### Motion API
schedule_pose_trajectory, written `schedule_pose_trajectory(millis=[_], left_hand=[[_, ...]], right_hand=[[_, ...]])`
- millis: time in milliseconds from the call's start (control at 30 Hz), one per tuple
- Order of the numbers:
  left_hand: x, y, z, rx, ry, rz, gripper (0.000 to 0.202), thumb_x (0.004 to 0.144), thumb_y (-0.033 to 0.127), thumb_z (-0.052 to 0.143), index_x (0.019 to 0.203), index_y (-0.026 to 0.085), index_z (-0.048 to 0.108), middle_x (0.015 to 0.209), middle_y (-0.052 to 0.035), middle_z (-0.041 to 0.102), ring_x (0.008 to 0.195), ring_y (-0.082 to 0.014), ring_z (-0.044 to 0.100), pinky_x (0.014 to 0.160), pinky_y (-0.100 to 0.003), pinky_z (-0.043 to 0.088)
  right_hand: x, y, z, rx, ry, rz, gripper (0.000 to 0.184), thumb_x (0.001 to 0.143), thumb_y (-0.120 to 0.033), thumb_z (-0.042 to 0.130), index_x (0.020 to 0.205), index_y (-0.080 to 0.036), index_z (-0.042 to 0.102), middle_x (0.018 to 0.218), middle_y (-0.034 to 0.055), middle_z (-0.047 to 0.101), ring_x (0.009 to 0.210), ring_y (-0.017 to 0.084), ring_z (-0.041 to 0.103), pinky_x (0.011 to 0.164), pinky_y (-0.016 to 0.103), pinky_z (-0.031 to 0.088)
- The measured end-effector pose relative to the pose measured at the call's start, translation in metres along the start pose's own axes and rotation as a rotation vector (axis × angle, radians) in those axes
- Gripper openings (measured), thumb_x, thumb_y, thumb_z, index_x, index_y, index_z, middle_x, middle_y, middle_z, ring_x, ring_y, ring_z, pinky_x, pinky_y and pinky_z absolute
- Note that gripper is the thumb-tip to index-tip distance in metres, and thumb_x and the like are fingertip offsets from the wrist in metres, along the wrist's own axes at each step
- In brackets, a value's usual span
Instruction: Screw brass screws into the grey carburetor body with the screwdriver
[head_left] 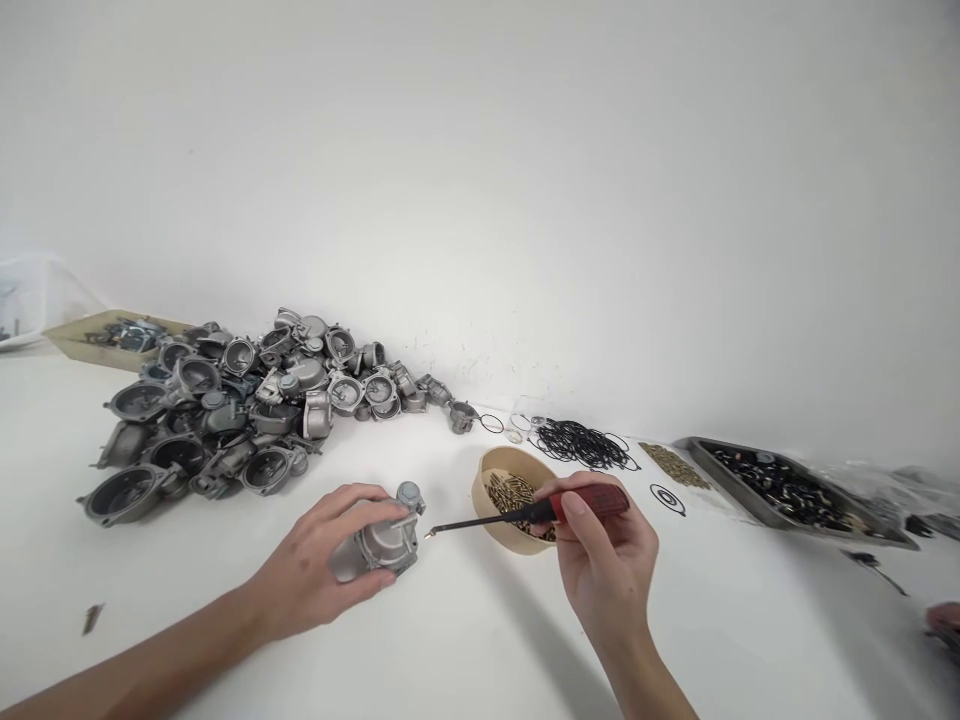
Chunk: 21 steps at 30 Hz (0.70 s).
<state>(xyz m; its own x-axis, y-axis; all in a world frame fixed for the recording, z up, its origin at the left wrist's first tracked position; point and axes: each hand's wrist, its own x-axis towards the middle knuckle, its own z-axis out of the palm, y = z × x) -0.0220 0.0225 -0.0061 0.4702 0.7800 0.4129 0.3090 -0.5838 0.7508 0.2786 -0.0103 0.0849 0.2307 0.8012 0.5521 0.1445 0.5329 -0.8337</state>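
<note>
**Metal housing (388,545) held; screwdriver (517,516) tip just short of it**

The housing sat left of centre, at or just above the worktop (465,650). The left fingers (371,514) grasped its rounded sides, judged the best hold: the piece appeared rigid, fairly light, possibly slick. The right fingers (586,525) were wrapped round the screwdriver's red handle; its tip carried a small brass piece (430,535). The bowl (517,546) of brass parts limited room rightward, the casting pile (240,400) far left. Room lay nearside; no near edge was visible.

Single close head-worn view, forward and down over white tabletop (435,640) toward wall (480,200).
</note>
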Motion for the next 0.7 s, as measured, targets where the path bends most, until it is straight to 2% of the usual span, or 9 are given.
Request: schedule_pose_trajectory(millis=[267,467,700], left_hand=[[-0.001,-0.003,0.002,0.025,0.008,0.001,0.054,0.089,0.027,0.076,0.141,0.037,0.065,0.147,-0.0072,0.062,0.132,-0.0346,0.059,0.113,-0.048,0.049],[0.000,-0.004,0.002,0.022,0.014,0.002,0.055,0.088,0.026,0.077,0.140,0.039,0.065,0.146,-0.0058,0.062,0.132,-0.0343,0.059,0.114,-0.048,0.049],[-0.001,-0.003,0.002,0.032,0.024,0.010,0.054,0.088,0.026,0.078,0.139,0.039,0.066,0.145,-0.0056,0.063,0.131,-0.0342,0.061,0.113,-0.047,0.050]], right_hand=[[-0.003,-0.002,0.010,-0.013,-0.018,0.009,0.019,0.095,-0.041,0.077,0.096,-0.024,0.070,0.087,0.0070,0.074,0.069,0.021,0.071,0.055,0.030,0.061],[-0.007,-0.009,0.020,0.003,0.013,0.022,0.014,0.096,-0.037,0.075,0.096,-0.024,0.071,0.085,0.0057,0.073,0.070,0.020,0.069,0.057,0.029,0.060],[-0.008,-0.012,0.022,0.009,0.014,0.044,0.015,0.096,-0.037,0.076,0.095,-0.023,0.071,0.086,0.0067,0.073,0.071,0.020,0.069,0.057,0.029,0.061]])
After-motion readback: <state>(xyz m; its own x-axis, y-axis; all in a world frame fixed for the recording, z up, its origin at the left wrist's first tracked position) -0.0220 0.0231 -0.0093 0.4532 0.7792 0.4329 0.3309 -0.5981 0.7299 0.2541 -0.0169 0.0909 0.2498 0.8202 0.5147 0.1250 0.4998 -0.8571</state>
